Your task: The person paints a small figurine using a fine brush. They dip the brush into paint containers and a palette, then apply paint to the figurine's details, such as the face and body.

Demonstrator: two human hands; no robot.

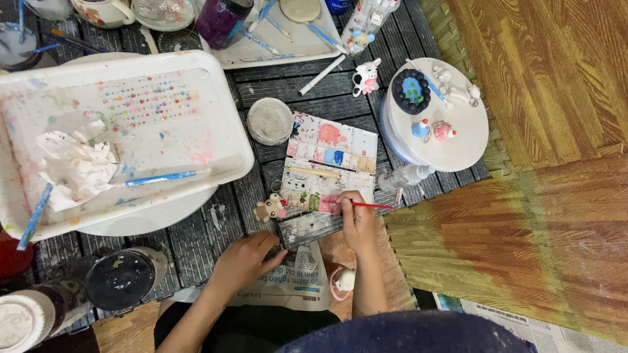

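Observation:
My right hand [358,219] grips a thin red-handled brush [373,206], its tip dipped in the lower edge of an open watercolour palette [330,163] with many stained wells. My left hand [245,260] rests flat on the dark slatted table edge, beside a sheet of newspaper [297,281], holding nothing. A small brown bear figurine [270,208] lies just above my left hand, next to the palette. A white mouse-like figurine [343,280] sits near my right wrist.
A large white tray [216,124] holds crumpled tissue [75,167], a blue brush [160,178] and gem stickers. A round white stand [464,131] carries small painted figures. A cow figurine [366,77], round lid [269,120], jars [124,276] and wooden floor [556,85] surround these.

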